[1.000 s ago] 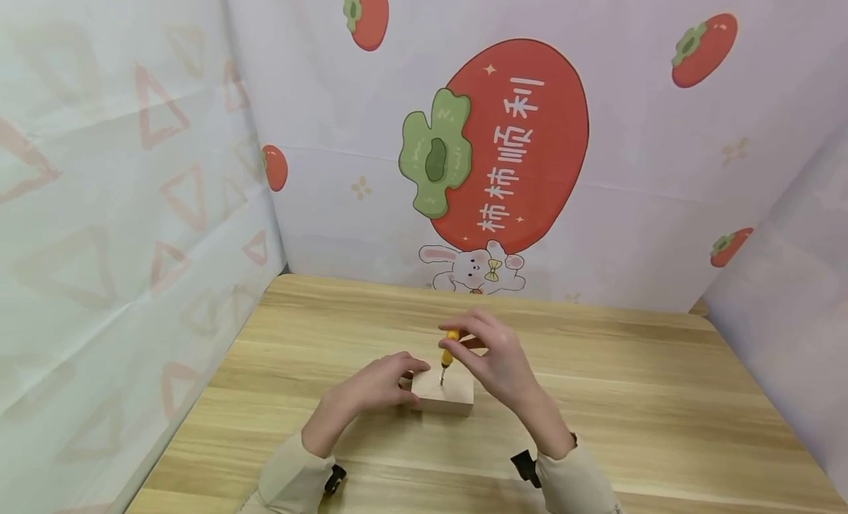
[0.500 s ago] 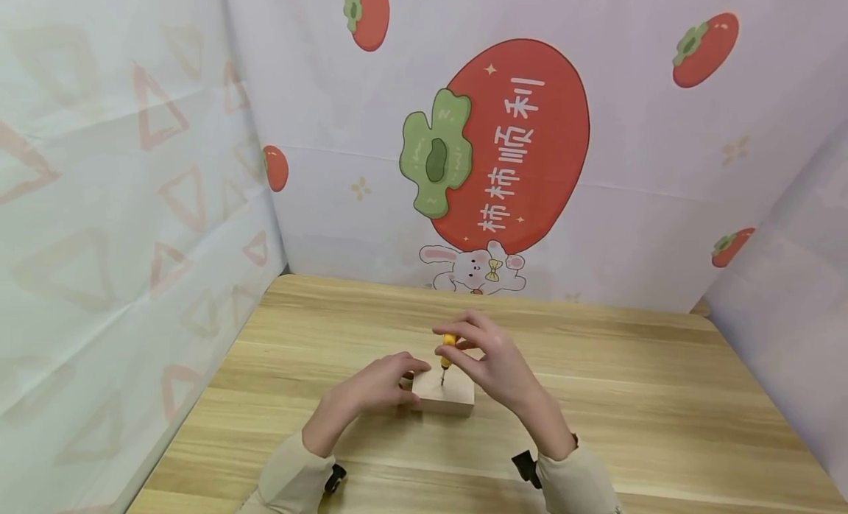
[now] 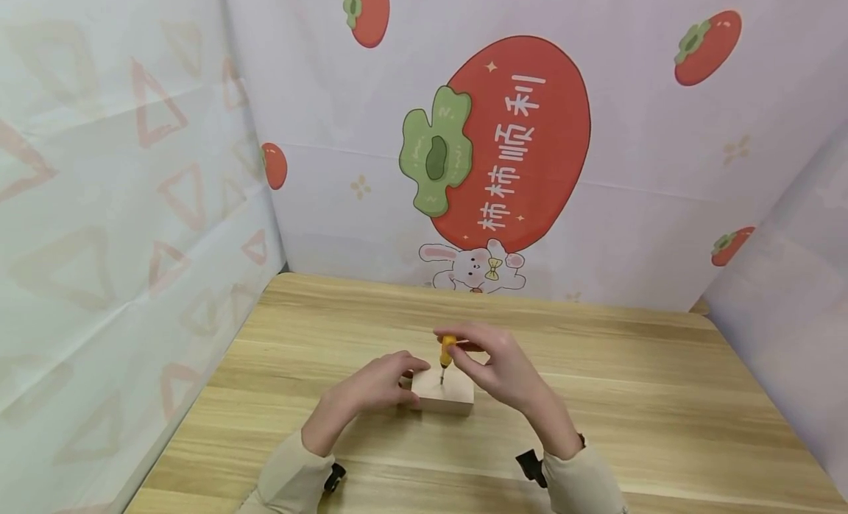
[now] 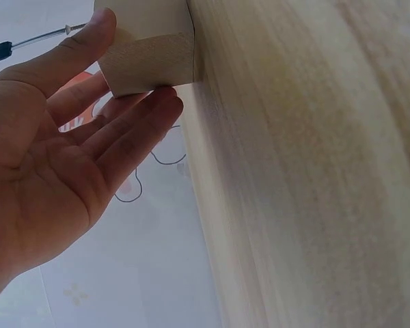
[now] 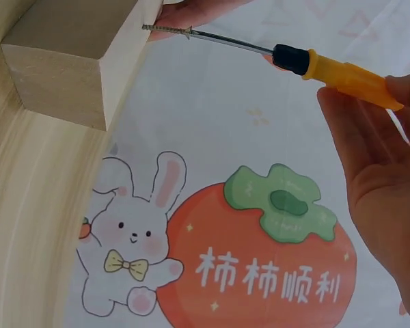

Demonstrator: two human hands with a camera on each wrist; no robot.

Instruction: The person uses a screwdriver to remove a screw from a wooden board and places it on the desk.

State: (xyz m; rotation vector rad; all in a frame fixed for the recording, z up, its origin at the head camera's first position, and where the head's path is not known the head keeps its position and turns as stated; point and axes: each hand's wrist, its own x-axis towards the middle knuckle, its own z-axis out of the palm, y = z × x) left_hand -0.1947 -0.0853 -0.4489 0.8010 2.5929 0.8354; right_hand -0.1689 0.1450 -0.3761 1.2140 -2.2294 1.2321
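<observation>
the screwdriver (image 5: pixel 291 59) has a handle (image 5: pixel 348 77) of smooth, slightly glossy plastic, a matt collar (image 4: pixel 0 52) and a shiny metal shaft (image 5: pixel 232 42). the screw (image 5: pixel 167 29) is dull metal, ridged along its length. the block (image 3: pixel 445 396) is bare, matt wood, smooth on top and rougher-grained on its end face (image 4: pixel 150 63). the tabletop (image 3: pixel 629 381) has a wood-grain finish with a soft sheen. the backdrop (image 3: pixel 629 153) looks like creased, matt cloth; the 2 sleeves (image 3: pixel 291 470) are matt cloth.

In front of me, a light-brown, wood-grained table (image 3: pixel 636 396) carries a pale, rectangular wooden block (image 3: pixel 456 396), lying flat.
</observation>
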